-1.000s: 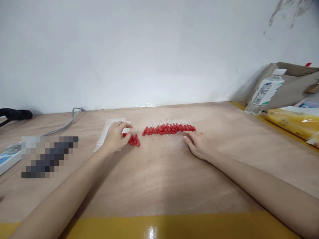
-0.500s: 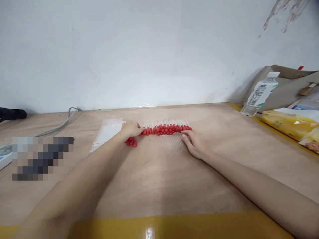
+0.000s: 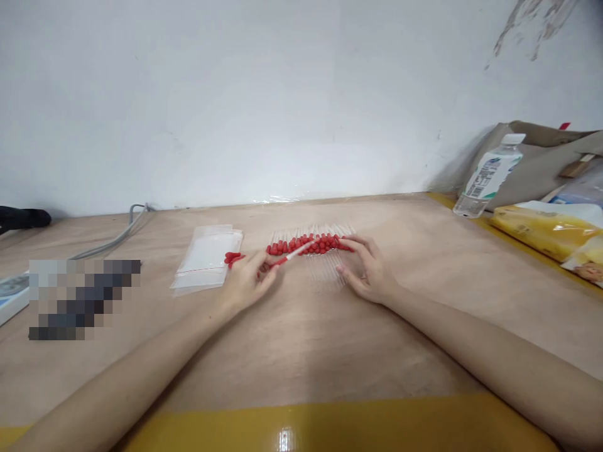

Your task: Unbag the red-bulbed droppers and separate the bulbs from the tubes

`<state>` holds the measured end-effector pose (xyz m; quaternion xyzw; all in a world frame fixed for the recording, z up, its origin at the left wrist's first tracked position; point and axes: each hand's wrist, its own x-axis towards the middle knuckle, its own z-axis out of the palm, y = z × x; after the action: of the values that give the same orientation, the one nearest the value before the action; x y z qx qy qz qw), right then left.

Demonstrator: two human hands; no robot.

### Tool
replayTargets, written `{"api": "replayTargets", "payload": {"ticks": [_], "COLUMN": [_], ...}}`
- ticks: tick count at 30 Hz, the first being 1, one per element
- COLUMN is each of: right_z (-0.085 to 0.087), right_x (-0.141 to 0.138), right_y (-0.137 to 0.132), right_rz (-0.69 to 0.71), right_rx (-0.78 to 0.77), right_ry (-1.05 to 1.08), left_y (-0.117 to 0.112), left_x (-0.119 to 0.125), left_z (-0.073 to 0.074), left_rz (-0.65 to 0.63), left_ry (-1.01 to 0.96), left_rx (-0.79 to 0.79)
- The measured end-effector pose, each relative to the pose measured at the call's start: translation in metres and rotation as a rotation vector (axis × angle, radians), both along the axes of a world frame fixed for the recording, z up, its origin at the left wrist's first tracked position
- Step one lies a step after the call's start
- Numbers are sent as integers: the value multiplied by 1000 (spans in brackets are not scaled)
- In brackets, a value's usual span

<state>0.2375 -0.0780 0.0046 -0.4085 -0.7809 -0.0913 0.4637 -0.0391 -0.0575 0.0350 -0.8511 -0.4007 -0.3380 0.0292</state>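
Note:
A row of clear droppers with red bulbs point(image 3: 308, 243) lies across the middle of the wooden table point(image 3: 301, 351). My left hand point(image 3: 247, 282) is closed on one red-bulbed dropper point(image 3: 291, 255), lifted at a slant just left of the row. A few loose red bulbs point(image 3: 232, 257) lie beside that hand, next to a stack of clear plastic bags point(image 3: 207, 257). My right hand point(image 3: 365, 270) rests at the row's right end, fingers curled on the droppers and on bare clear tubes point(image 3: 325, 271) in front of them.
A grey cable point(image 3: 117, 235) and a white device point(image 3: 12, 295) sit at the left. At the right stand a water bottle point(image 3: 487, 176), a cardboard box point(image 3: 546, 157) and yellow packs point(image 3: 546, 229). Yellow tape point(image 3: 330, 427) marks the near table edge.
My left hand went from the loose bulbs to the row, then drew back toward me with one dropper in it. My right hand shifted slightly left onto the row's end.

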Motion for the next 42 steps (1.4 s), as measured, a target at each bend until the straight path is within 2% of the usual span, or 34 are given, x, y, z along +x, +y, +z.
{"api": "replayTargets", "payload": {"ticks": [4, 7, 11, 15, 18, 23, 31, 42], "right_z": [2, 1, 0, -1, -2, -2, -6, -9], "right_x": [-8, -13, -17, -21, -22, -23, -35, -39], "right_y": [-7, -7, -4, -2, -3, -5, -7, -7], "right_rz": [132, 146, 130, 155, 165, 181, 213, 376], "right_rx": [41, 71, 95, 121, 103, 67, 47, 118], "right_ry": [-292, -393, -393, -364, -345, -324, -296, -225], "left_y": [-11, -10, -11, -12, -12, -10, -12, -15], "left_x": [8, 12, 13, 15, 22, 32, 32, 34], "left_z": [-26, -33, -32, -29, -26, -27, -30, -24], "left_rz": [-177, -250, -318, -314, -313, -401, -378, -458], "left_ry": [-11, -20, 0, -3, -14, 35, 1, 88], "left_rx": [95, 112, 136, 137, 139, 155, 280, 190]}}
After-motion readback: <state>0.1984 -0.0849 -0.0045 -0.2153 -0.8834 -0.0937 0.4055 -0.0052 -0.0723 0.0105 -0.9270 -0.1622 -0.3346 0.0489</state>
